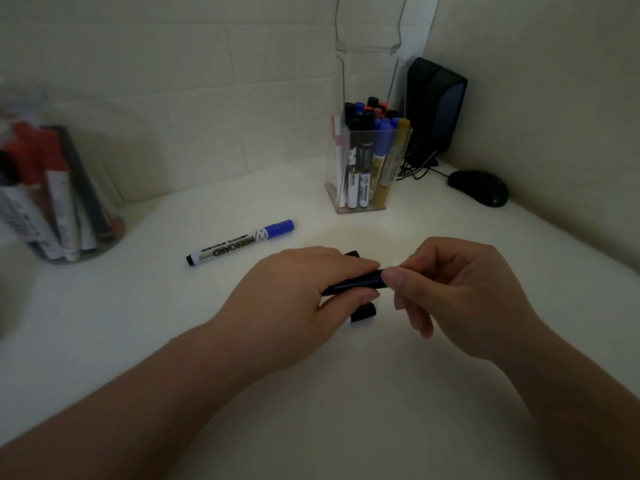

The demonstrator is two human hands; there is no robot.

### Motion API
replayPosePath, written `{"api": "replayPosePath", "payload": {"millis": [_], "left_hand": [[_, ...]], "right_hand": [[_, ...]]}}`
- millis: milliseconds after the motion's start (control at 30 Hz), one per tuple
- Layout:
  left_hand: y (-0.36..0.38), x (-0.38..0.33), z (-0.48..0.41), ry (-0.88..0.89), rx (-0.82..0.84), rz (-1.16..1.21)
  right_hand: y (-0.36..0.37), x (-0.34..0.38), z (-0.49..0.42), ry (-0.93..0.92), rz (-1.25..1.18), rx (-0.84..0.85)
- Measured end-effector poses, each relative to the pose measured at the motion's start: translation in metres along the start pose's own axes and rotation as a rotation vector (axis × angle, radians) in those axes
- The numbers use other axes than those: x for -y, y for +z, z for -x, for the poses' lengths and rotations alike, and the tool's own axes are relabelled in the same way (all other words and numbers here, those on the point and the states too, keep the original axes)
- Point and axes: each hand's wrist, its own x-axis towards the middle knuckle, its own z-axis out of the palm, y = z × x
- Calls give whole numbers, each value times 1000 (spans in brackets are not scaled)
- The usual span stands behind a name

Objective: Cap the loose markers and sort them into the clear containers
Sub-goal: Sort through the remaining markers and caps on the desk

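Observation:
My left hand grips a black marker above the white table. My right hand pinches the marker's right end between thumb and forefinger. Under my left hand lie two more markers: a black tip shows behind it and a black-capped white marker in front. A blue-capped whiteboard marker lies loose to the left. A square clear container at the back holds several capped markers. A round clear jar at the far left holds several red and black ones.
A tall clear acrylic holder rises behind the square container. A black speaker with cables and a black mouse sit in the back right corner. Walls close in behind and on the right.

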Motion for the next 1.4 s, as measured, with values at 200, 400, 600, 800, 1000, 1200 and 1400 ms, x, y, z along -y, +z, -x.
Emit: {"api": "replayPosePath", "payload": {"millis": [200, 400, 600, 800, 1000, 1200, 1400], "left_hand": [[-19, 18, -9, -195, -15, -103], [-19, 40, -10, -420, 66, -160], [-34, 73, -14, -515, -27, -242], [-35, 92, -14, -572, -62, -224], [-34, 91, -14, -607, -9, -171], [-36, 80, -27, -651, 242, -281], [-25, 85, -26, -660, 131, -227]], "right_hand": [[12, -7, -2, -40, 181, 3], [29, -16, 8, -202, 721, 324], [60, 9, 7, -103, 787, 384], [69, 14, -29, 260, 844, 118], [90, 20, -65, 419, 946, -5], [112, 30, -87, 428, 823, 88], [115, 17, -78, 309, 773, -9]]}}
